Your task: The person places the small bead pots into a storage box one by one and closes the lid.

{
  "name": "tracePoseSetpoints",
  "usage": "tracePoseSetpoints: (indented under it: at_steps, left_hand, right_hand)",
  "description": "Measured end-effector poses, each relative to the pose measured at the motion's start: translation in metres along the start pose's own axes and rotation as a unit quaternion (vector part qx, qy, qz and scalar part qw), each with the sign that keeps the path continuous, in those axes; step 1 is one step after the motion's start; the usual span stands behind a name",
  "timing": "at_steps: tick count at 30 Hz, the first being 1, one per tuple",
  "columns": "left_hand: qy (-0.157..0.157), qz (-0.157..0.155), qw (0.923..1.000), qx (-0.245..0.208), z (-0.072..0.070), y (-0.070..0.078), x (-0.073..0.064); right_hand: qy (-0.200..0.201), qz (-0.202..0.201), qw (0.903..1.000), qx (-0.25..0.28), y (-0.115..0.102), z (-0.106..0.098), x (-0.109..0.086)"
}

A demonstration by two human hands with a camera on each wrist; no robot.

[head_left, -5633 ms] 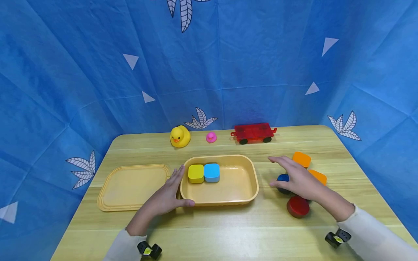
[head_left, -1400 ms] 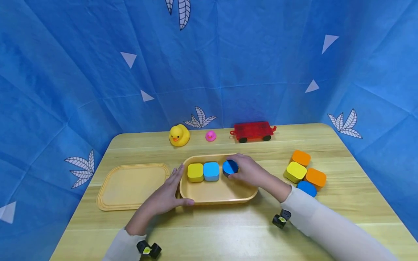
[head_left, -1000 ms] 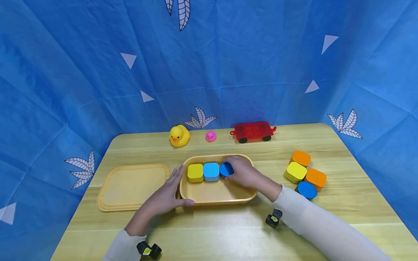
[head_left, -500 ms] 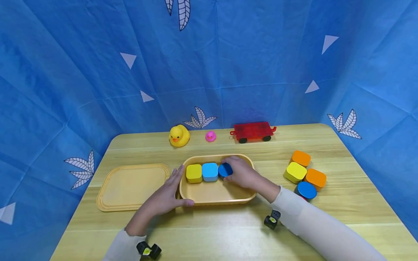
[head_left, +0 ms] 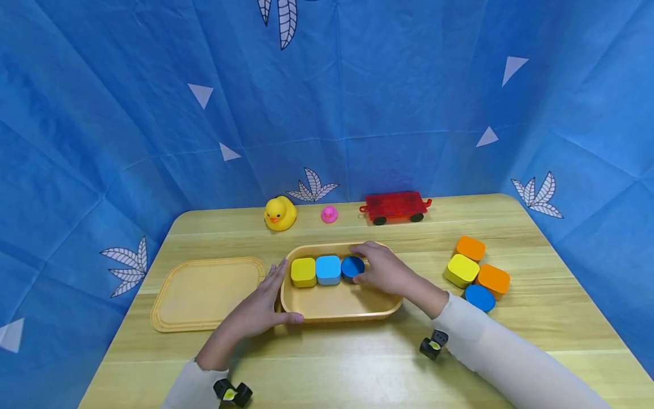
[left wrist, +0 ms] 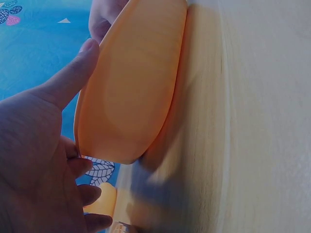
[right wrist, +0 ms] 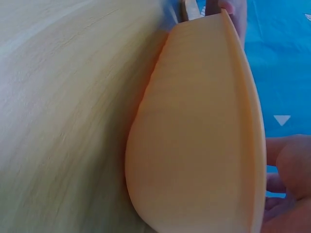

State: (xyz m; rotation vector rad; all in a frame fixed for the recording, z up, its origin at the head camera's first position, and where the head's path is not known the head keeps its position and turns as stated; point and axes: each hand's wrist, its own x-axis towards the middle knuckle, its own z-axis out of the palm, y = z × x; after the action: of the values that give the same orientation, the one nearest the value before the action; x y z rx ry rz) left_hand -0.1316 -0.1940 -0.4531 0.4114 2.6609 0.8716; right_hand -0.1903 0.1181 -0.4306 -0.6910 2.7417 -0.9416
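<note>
A tan plastic box [head_left: 332, 307] stands mid-table. Inside, along its back half, a yellow block [head_left: 304, 272], a light blue block [head_left: 328, 270] and a dark blue round block [head_left: 352, 268] sit side by side. My left hand [head_left: 258, 309] rests against the box's left end, thumb along the front corner and fingers along the side; the left wrist view shows its thumb [left wrist: 77, 73] touching the rim. My right hand [head_left: 385, 272] reaches over the right end, fingers spread around the round block with a small gap; its fingertips are hidden in the right wrist view.
A flat tan lid [head_left: 209, 295] lies left of the box. Two orange blocks [head_left: 494, 281], a yellow block [head_left: 462, 271] and a blue round block [head_left: 479, 297] cluster at the right. Behind stand a yellow duck [head_left: 280, 214], a pink duck [head_left: 329, 214] and a red wagon [head_left: 394, 207].
My right hand carried the dark blue round block leftward from the right-hand cluster into the box, against the light blue block. Now its fingers have eased off slightly rightward. The left hand stayed put.
</note>
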Motion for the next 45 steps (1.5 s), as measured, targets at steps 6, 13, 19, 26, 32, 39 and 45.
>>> tracePoseSetpoints:
  at_steps: [6, 13, 19, 26, 32, 39, 45]
  left_hand:
    - [0.002, 0.004, 1.0, -0.002, 0.0, 0.0, 0.0]
    - [0.004, 0.004, 1.0, 0.0, 0.001, -0.001, 0.0]
    - [0.005, 0.003, 1.0, 0.001, 0.001, -0.002, 0.0]
    - [0.005, 0.006, 1.0, 0.002, 0.001, -0.002, 0.0]
    - [0.004, 0.008, 1.0, 0.002, 0.001, -0.002, 0.001]
    - [0.002, 0.004, 1.0, 0.001, 0.001, -0.001, 0.001]
    - [0.0, 0.003, 1.0, 0.001, 0.001, -0.001, 0.0]
  right_hand:
    - [0.003, -0.013, 0.9999, 0.007, 0.003, -0.009, -0.009]
    - [0.021, -0.013, 0.9994, 0.023, 0.012, -0.019, -0.019]
    - [0.03, -0.006, 0.9988, 0.039, 0.018, -0.027, -0.028]
    - [0.041, 0.006, 0.9987, 0.031, 0.024, -0.039, -0.039]
    - [0.052, -0.007, 0.9979, 0.036, 0.036, -0.049, -0.049]
    - [0.054, -0.017, 0.998, 0.026, 0.057, -0.064, -0.068]
    - [0.047, 0.004, 0.9988, 0.015, 0.075, -0.081, -0.084]
